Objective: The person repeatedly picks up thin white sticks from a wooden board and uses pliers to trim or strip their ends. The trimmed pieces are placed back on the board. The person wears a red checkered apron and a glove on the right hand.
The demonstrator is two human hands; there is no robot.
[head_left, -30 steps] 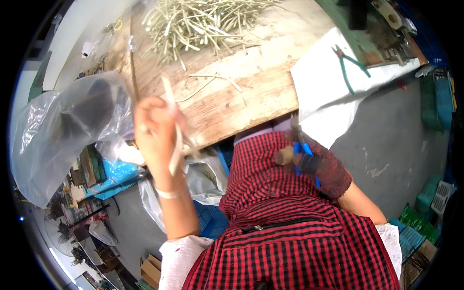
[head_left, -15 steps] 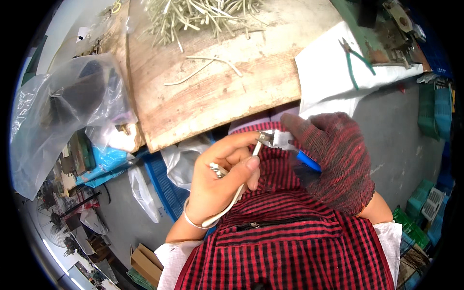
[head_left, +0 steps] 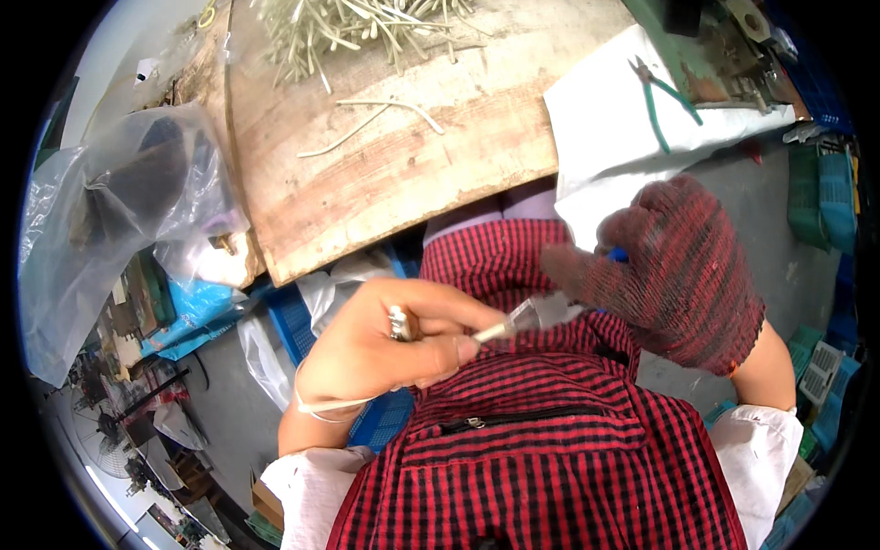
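Observation:
My bare left hand (head_left: pixel 390 344) pinches a short pale cord (head_left: pixel 489 334) between thumb and fingers, above my lap. The cord's free end meets the blurred metal jaws of a pair of pliers (head_left: pixel 548 312). My right hand (head_left: pixel 683 266), in a dark red and black knitted glove, is closed round the pliers' blue handles, which are mostly hidden. Whether the jaws are clamped on the cord is too smeared to see. On the wooden table (head_left: pixel 385 192) ahead lie two loose pale cords (head_left: pixel 390 104) and, farther back, a tangled pile of similar cords (head_left: pixel 353 32).
Green-handled pliers (head_left: pixel 655 101) rest on a white sheet (head_left: pixel 596 119) at the right. Clear plastic bags (head_left: pixel 137 202) hang at the table's left side. A blue crate (head_left: pixel 291 328) stands below the table edge. Green and blue baskets (head_left: pixel 807 197) are stacked at far right.
My hands have come lower and my right hand has swung out to the right. The pliers now point leftward at the cord, which has turned from upright to nearly level.

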